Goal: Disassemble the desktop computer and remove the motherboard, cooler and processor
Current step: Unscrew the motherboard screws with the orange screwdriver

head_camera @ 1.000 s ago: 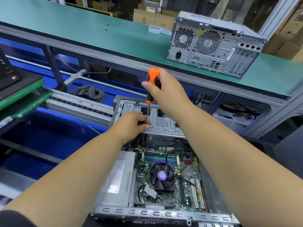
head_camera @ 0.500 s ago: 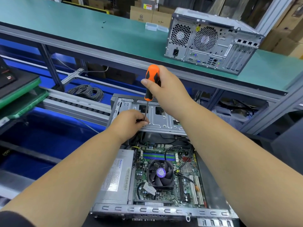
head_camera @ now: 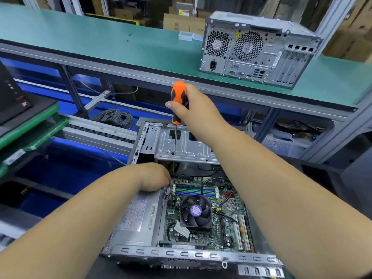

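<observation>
Right hand grips an orange-and-black-handled screwdriver upright, shaft passing through the grey metal drive cage at the open silver desktop case's far edge. Left hand, fingers curled out of sight, rests by the green motherboard's far-left corner; its black cooler fan sits mid-board.

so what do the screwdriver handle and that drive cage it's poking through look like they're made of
Screwdriver handle, gripped by the right hand: probably moulded plastic or rubber, judging by the smooth orange body with black inlays and a soft sheen.

Drive cage: likely stamped sheet steel, bare dull-grey finish, with pressed ribs, punched holes and folded edges.
</observation>
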`<state>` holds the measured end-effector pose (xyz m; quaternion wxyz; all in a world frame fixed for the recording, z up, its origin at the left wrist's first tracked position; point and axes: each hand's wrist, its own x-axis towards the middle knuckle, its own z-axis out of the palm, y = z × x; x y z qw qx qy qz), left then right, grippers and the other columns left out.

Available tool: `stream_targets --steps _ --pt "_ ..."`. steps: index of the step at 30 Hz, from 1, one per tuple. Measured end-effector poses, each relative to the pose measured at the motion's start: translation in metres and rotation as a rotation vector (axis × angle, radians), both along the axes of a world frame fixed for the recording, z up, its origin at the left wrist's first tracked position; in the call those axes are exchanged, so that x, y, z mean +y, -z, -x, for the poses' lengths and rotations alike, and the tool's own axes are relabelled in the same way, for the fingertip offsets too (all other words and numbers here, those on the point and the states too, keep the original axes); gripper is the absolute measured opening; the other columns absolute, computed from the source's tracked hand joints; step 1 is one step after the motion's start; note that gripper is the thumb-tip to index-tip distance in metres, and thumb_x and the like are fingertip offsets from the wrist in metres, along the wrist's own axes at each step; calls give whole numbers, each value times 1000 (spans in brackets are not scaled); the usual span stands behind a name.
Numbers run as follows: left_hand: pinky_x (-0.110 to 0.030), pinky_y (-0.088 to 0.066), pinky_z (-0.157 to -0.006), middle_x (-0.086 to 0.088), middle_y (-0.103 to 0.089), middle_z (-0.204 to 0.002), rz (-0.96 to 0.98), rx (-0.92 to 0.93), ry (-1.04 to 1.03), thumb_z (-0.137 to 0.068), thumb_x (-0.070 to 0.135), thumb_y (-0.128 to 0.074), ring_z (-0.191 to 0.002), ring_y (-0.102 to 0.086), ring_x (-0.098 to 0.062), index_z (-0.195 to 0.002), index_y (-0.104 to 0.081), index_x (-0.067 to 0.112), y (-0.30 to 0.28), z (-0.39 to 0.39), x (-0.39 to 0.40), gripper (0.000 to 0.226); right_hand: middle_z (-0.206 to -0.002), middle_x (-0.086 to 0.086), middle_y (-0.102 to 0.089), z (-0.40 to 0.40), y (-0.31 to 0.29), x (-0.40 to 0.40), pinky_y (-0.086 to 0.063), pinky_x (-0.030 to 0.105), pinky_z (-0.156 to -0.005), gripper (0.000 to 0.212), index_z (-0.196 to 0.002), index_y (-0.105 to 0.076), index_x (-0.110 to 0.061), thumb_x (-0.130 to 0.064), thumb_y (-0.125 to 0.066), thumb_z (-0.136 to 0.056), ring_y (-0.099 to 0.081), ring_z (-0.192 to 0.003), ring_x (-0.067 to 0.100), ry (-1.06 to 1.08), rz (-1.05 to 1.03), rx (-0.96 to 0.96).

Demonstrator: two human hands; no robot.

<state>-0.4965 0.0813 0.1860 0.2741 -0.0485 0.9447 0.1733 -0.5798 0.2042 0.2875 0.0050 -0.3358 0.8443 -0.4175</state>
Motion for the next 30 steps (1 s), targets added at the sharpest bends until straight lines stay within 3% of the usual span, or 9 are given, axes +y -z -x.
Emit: stream_targets --steps 3,8,10,12,16,18,22,25,30 --pt "-28 -34 -104 0 -54 -138 47 -14 -51 -94 27 -51 -124 -49 -19 -131 -58 21 0 5 0 38 -93 5 -60 3 -3 1 -50 42 -76 27 -99 -47 -16 -40 -58 -94 -60 -88 26 1 -13 14" --pt "-26 -56 -69 -1 -75 -87 -298 134 -346 -87 11 -58 -84 -71 -18 -89 -72 18 -3 8 -8 16 -82 2 -60 4 -4 0 -49 36 -61 40 -129 -32 -32 -30 -55 -96 -59 -69 21 -1 -79 190" --pt "-28 -56 -68 8 -73 -73 -284 319 -391 -85 20 -62 -74 -70 -14 -78 -70 24 -7 10 -16 11 -78 1 -56 4 -5 -1 -49 35 -60 39 -129 -31 -32 -29 -53 -97 -57 -66 21 -5 -89 182" --pt "-26 -50 -64 13 -69 -74 -217 545 -430 -82 35 -67 -73 -65 -7 -80 -66 30 -9 14 -21 6 -77 0 -55 6 -6 -1 -48 35 -58 35 -125 -32 -31 -28 -52 -96 -57 -67 21 -11 -72 148" --pt "-24 -48 -85 16 -69 -101 -712 687 -419 -91 34 -62 -97 -63 2 -110 -63 37 -3 24 -14 20 -77 -6 -51 5 -7 -6 -42 31 -54 30 -120 -35 -30 -27 -52 -96 -56 -69 17 0 -74 158" --pt "-34 -47 -98 12 -70 -106 -856 770 -374 -94 30 -57 -107 -63 -4 -121 -61 32 1 28 -11 27 -80 -9 -49 5 -7 -9 -38 30 -55 27 -117 -36 -29 -26 -52 -96 -54 -72 15 14 -57 163" --pt "-39 -47 -99 -2 -66 -116 -1079 952 -376 -93 31 -57 -114 -60 -18 -134 -49 32 -9 33 -8 42 -103 -3 -49 3 -6 -14 -41 33 -67 28 -117 -40 -29 -27 -54 -94 -51 -87 22 44 -32 179" --pt "-36 -50 -95 2 -65 -120 -1097 1035 -363 -93 25 -58 -116 -60 -16 -130 -56 28 -29 38 -7 37 -107 -2 -44 0 -7 -16 -42 37 -74 30 -119 -40 -29 -33 -54 -93 -48 -98 26 99 -100 259" --pt "-21 -53 -77 9 -74 -89 -1036 1092 -389 -88 11 -63 -88 -69 -8 -98 -70 31 -44 44 -10 23 -100 -1 -45 0 -15 -21 -43 35 -77 34 -106 -53 -25 -54 -59 -88 -48 -95 21 131 -41 209"
